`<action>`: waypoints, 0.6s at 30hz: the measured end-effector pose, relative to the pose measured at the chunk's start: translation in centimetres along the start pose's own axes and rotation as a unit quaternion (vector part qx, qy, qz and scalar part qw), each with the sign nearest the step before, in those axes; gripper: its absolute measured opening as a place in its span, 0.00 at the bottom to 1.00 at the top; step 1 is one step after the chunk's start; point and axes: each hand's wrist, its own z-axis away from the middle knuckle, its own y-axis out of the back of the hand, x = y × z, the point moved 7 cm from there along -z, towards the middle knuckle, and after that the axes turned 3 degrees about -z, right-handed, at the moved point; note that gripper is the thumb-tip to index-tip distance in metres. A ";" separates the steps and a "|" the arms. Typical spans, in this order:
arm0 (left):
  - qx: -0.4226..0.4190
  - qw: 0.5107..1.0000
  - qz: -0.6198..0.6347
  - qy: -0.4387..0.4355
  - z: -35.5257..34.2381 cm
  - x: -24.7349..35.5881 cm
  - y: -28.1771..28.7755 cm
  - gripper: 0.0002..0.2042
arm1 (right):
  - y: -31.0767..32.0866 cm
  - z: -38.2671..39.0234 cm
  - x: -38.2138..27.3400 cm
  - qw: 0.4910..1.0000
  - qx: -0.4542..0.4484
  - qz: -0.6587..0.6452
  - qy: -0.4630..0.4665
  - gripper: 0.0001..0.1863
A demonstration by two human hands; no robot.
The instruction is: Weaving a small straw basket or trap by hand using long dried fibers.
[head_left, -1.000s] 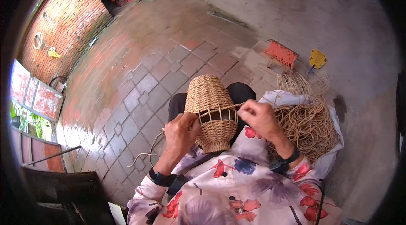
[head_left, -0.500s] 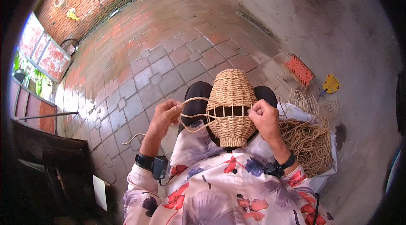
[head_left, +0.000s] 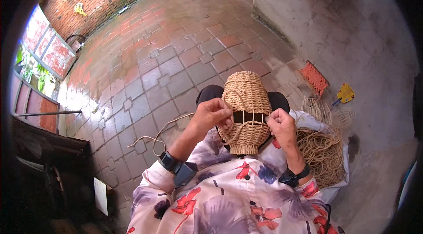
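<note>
woven basket (head_left: 245, 102) sits between left hand (head_left: 212, 115) and right hand (head_left: 281, 127).

A single head-worn fisheye view looks steeply down from above the person's chest onto the lap. It sits close to the left hand (head_left: 211, 115) and right hand (head_left: 280, 127), which meet at the woven basket (head_left: 245, 110) near frame centre. It faces forward over the brick-paved floor (head_left: 167, 58), whose straight joints bend toward the dark circular rim.
</note>
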 end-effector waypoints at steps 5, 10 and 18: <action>0.114 0.942 -0.297 -0.107 0.3 0.8 -1.0 0.07 | -0.2 0.2 0.0 1.000 0.002 -0.027 0.008 0.07; 0.217 0.830 -0.489 -0.156 1.1 1.5 -2.2 0.08 | -0.2 0.1 0.5 1.000 0.002 -0.029 0.006 0.08; 0.204 0.915 -0.334 -0.099 0.5 0.4 -1.1 0.09 | -0.4 -0.4 1.6 0.999 0.012 -0.040 0.011 0.07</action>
